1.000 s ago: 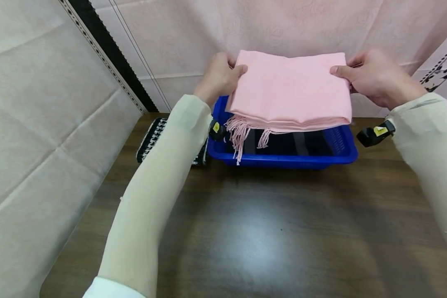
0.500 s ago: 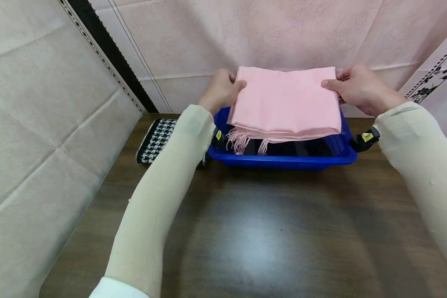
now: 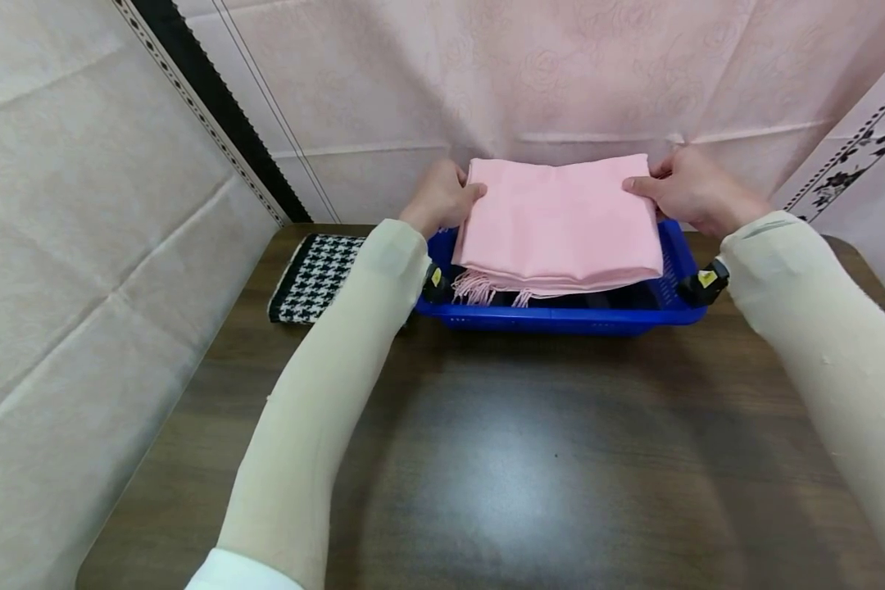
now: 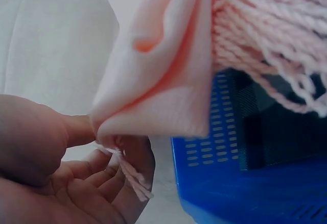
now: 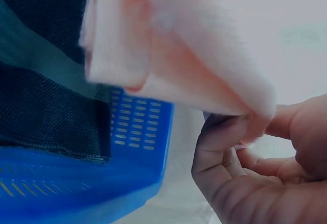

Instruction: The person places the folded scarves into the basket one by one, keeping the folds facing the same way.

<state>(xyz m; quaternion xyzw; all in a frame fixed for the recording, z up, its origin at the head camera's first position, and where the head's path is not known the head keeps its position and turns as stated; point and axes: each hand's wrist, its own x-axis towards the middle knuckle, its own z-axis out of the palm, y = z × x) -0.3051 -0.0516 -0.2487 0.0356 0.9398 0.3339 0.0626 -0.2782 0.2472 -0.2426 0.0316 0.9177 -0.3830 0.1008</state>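
Observation:
A folded pink scarf [image 3: 560, 221] with twisted fringe [image 4: 276, 35] hangs over a blue plastic basket [image 3: 560, 321]. My left hand [image 3: 442, 197] pinches its far left corner between thumb and fingers. At the far right corner my right hand [image 3: 696, 188] grips it the same way. In the left wrist view a few fringe strands dangle by the fingers of my left hand [image 4: 97, 168]. Beneath the scarf, a dark cloth with a grey-green stripe [image 5: 46, 91] lies inside the basket. The right wrist view shows the scarf's folded layers close over that cloth.
A folded black-and-white houndstooth cloth [image 3: 317, 279] lies left of the basket, partly behind my left sleeve [image 3: 324, 393]. The basket stands at the back of a brown wooden table [image 3: 501, 459]. Pale fabric [image 3: 560, 74] hangs behind it, and more covers the left side.
Both hands have lowered the pink scarf toward the basket and shifted it slightly left. Its near edge and fringe now sit within the basket's outline. More of the houndstooth cloth shows.

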